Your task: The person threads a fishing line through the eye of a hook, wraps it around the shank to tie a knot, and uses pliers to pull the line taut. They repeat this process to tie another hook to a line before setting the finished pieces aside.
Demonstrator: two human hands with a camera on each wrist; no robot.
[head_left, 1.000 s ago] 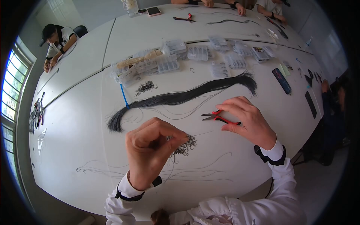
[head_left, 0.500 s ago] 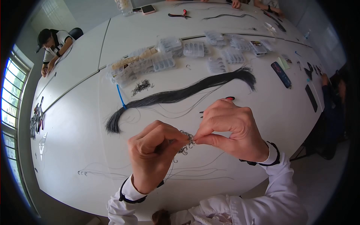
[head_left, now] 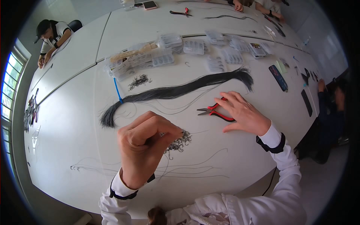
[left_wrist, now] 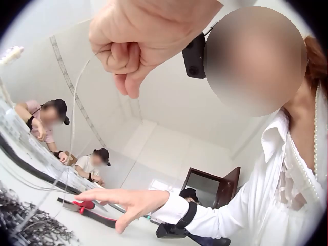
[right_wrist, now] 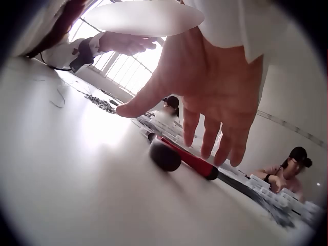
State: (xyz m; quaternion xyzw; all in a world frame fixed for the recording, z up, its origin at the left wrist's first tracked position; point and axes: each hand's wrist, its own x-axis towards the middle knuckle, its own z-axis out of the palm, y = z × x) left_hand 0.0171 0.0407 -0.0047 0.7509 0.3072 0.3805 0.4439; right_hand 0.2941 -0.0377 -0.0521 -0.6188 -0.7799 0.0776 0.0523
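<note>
The left hand is raised above the dark hooks, thumb and forefinger pinched together. From its curled fingers a thin line hangs down in the left wrist view; whether a hook is between the fingertips is hidden. The right hand is spread over red-and-black pliers lying on the table, its fingertips close above one handle. In the right wrist view the palm shows with straight fingers, not wrapped round the handles; contact cannot be told.
A long black bundle of strands with a blue tie lies behind the hands. Clear plastic boxes are beyond it. Several loose lines with hooks lie nearest the body. A phone is at the right.
The right hand first came to the left fingertips, then moved away right and back over the pliers, with its fingers spread. The left hand keeps its pinch.
</note>
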